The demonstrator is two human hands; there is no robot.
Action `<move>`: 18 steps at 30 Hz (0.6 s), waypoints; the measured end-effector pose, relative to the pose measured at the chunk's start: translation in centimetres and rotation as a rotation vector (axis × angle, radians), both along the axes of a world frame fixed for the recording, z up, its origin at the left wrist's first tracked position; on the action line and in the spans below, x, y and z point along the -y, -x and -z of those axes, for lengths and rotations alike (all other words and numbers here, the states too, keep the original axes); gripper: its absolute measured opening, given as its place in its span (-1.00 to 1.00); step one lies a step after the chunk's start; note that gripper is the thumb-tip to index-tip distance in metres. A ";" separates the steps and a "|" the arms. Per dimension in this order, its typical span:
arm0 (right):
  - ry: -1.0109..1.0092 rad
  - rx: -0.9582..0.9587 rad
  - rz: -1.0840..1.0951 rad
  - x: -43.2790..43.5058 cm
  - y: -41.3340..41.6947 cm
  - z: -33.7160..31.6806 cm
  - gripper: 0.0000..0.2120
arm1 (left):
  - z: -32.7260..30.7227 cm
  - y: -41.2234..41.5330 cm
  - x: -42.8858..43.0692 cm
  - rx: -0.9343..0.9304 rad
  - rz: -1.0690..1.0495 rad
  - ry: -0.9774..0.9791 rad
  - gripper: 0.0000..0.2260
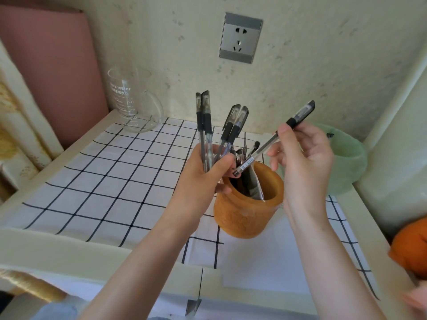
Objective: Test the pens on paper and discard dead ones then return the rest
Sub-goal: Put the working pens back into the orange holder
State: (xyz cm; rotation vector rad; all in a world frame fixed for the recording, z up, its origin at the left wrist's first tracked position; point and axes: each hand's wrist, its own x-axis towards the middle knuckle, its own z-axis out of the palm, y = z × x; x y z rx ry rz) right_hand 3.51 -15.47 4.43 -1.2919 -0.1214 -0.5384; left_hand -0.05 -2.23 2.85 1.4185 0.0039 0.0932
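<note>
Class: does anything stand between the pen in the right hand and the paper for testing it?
Nothing visible does. The pen in the right hand is over the orange holder; the paper lies uncovered in front of it, nearer the person.

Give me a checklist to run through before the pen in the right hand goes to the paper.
1. Single clear-barrelled pen secure: the right hand pinches it; ok.
2. Its cap off: it is on; not ok.
3. White paper sheet lying bare on the checked cloth, in front of the orange-brown round pen pot: ok.
4. Bundle of four capped pens held: the left hand grips it; ok.
5. Discard spot: a pale green translucent tub stands to the right; its purpose, cannot tell.
6. Ink flows: cannot tell.
</note>
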 end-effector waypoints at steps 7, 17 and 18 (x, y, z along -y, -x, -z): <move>0.054 -0.045 0.015 0.2 -0.2 0.5 -0.90 | 0.6 -0.5 -0.1 -0.006 -0.074 -0.093 -0.87; 0.405 -0.178 -0.008 0.4 -0.1 1.2 -0.87 | 0.2 -0.3 0.2 0.006 0.018 -0.067 -0.84; 0.395 -0.171 0.003 0.4 -0.1 1.1 -0.89 | 0.2 -0.3 0.2 0.006 0.027 -0.070 -0.84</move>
